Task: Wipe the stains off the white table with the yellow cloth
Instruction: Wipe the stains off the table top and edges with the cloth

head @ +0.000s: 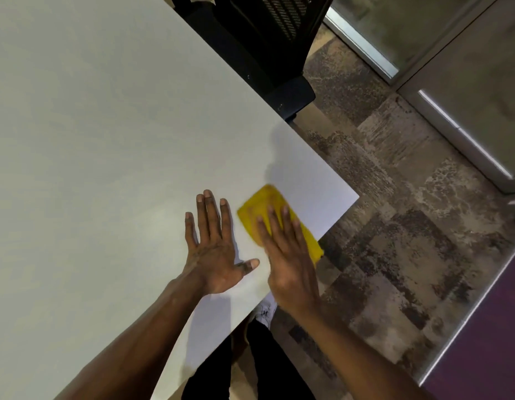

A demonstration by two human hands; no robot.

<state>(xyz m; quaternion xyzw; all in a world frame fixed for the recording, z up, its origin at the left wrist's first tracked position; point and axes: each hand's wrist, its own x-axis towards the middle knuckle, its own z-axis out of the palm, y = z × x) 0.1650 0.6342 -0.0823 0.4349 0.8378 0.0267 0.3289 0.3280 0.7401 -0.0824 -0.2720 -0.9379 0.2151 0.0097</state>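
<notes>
Two hands are down on the white desk (106, 140) near its right-hand corner, and only one is working. Your right hand (288, 264) lies flat on the yellow cloth (267, 206), fingers (272, 223) extended and close together, pressing it to the surface — nothing is pinched or gripped. The cloth sits just inside the desk's near edge, one end reaching the edge by your wrist. Your left hand (214, 255) rests palm-down just beside it on bare desk, fingers spread, holding nothing.

Judge the cloth as light, soft and limp — it looks folded into a flat pad, and it will bunch or slide out from under you if pressure is uneven. On this smooth top it should glide easily. Hold it by weight from above, palm and fingers across the middle of the pad, rather than by a corner.

Its outline is blurred, so fold details are unclear. No stains can be made out on the desk from here.
</notes>
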